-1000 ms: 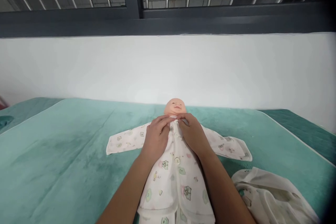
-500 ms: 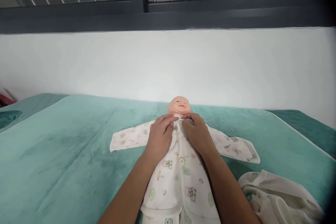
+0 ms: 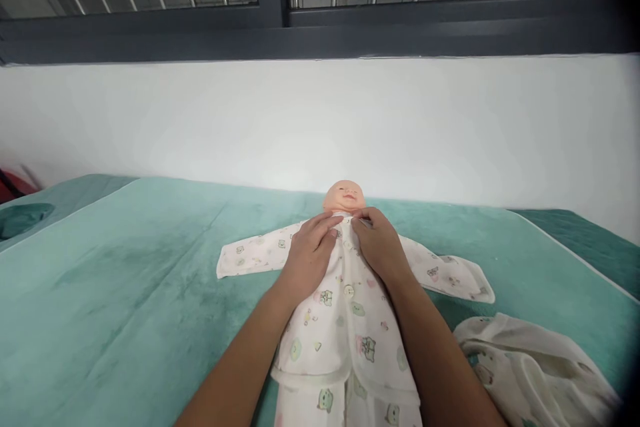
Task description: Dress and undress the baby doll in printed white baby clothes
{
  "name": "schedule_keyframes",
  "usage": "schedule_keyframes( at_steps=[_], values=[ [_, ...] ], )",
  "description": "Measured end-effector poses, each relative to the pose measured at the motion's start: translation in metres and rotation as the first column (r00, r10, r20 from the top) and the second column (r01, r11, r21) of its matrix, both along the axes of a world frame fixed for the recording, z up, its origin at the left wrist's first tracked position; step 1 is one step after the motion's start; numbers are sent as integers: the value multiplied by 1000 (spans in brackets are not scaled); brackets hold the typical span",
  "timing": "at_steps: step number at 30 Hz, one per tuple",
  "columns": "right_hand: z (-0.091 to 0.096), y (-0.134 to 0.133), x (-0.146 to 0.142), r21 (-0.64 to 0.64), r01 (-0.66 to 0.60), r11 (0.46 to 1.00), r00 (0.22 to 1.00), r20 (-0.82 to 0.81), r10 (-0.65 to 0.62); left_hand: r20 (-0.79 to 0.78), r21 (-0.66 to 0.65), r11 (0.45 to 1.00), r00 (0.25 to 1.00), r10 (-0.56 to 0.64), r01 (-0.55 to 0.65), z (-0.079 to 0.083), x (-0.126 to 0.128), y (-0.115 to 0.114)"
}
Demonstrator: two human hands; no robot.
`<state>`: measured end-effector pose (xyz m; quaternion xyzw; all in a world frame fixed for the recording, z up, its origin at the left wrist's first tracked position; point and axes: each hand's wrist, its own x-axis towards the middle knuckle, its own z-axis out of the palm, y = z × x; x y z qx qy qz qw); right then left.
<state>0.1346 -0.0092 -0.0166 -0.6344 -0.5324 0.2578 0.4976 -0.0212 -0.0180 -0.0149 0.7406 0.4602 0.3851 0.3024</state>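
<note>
A baby doll [image 3: 344,195] lies on its back, dressed in a white buttoned top [image 3: 345,330] printed with small animals. Matching white trousers [image 3: 327,407] show below the hem. At the neckline, my left hand [image 3: 311,250] has its fingers pressed together on the collar edge. Opposite it, my right hand [image 3: 381,243] pinches the other side of the collar with bent fingers. A button [image 3: 349,291] sits on the front placket. Both sleeves lie spread out to the sides, with no doll hands visible at the cuffs. My fingers partly cover the neckline.
A crumpled white printed cloth [image 3: 535,367] lies by my right forearm. Under everything is a green plush cover [image 3: 150,293]. A white wall [image 3: 250,127] and a dark window frame [image 3: 200,43] stand behind. A red object [image 3: 17,185] shows at the far left.
The view has shifted slightly, and more of the trousers shows. Both hands remain at the collar, with only slight finger movement.
</note>
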Motion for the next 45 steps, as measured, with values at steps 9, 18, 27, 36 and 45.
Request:
schedule_keyframes(
  at_steps=[9, 18, 27, 36, 45],
  values=[
    [2, 0, 3, 118, -74, 990, 996, -40, 79, 9, 26, 1000, 1000, -9, 8, 2, 2, 0],
    [3, -1, 0, 71, -32, 997, 999, 22, 31, 0, -29, 1000, 1000, 7, -7, 4, 3, 2],
    [2, 0, 1, 145, -69, 987, 988, -126, 88, 5, -35, 999, 1000, -21, 21, 5, 2, -2],
    [5, -5, 5, 172, -185, 968, 976, -82, 201, 27, -7, 1000, 999, -28, 28, 2, -1, 1],
    [7, -7, 11, 228, -305, 925, 939, -92, 332, 102, -15, 1000, 995, 4, -2, -7, -5, -12]
  ],
)
